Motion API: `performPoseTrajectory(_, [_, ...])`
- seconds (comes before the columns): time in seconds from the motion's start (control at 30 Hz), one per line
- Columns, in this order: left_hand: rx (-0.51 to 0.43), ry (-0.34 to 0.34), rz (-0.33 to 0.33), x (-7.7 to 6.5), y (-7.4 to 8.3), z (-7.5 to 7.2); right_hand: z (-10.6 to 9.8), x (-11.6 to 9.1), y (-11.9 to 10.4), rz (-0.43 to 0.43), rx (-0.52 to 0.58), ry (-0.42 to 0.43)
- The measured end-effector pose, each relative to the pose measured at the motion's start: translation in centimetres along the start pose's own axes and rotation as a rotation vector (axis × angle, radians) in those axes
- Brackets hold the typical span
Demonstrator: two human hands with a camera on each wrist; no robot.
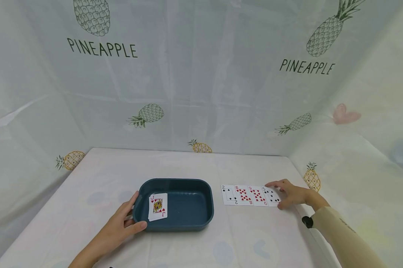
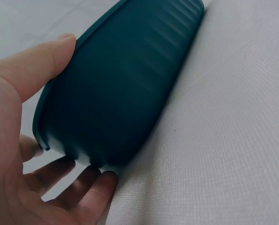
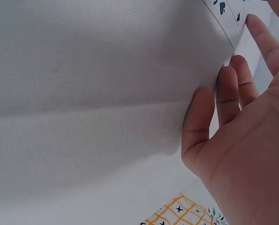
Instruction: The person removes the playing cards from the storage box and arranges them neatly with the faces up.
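My left hand (image 1: 122,217) holds the left end of a dark teal tray (image 1: 191,227), thumb at its rim and fingers against the outer wall (image 2: 106,93). Inside, to the left, a jack of hearts (image 1: 158,206) lies on top of at least one other card. Right of the tray, a face-up row runs from a two of spades (image 1: 229,194) through a ten of hearts (image 1: 243,195) and a nine of hearts (image 1: 257,195) to a black-suit card (image 1: 269,195). At that last card, my right hand (image 1: 293,194) touches its edges with spread thumb and index finger.
A pale patterned cloth (image 1: 248,230) covers the table. Behind it hangs a sheet with pineapple prints (image 1: 151,113), and another sheet (image 1: 365,156) stands at the right. The table's right edge runs under my right wrist.
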State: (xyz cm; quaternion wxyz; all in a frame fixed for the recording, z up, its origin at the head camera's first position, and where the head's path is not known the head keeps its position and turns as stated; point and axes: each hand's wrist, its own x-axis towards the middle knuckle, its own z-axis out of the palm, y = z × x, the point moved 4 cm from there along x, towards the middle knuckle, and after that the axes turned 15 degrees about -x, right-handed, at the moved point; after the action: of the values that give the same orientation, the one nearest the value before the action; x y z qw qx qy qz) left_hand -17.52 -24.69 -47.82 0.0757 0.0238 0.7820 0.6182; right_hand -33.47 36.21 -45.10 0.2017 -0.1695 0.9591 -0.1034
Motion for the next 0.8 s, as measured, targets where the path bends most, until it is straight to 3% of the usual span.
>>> performPoseTrajectory(0.6, [-0.003,0.010,-0.037,0.19,0.03,-0.07,0.25,0.05,-0.19,-0.010,0.020,0.023])
performPoseTrajectory(0.8, [-0.017,0.007,-0.028,0.07,-0.06,0.06,-0.69,-0.47,-0.47,-0.011,-0.005,0.024])
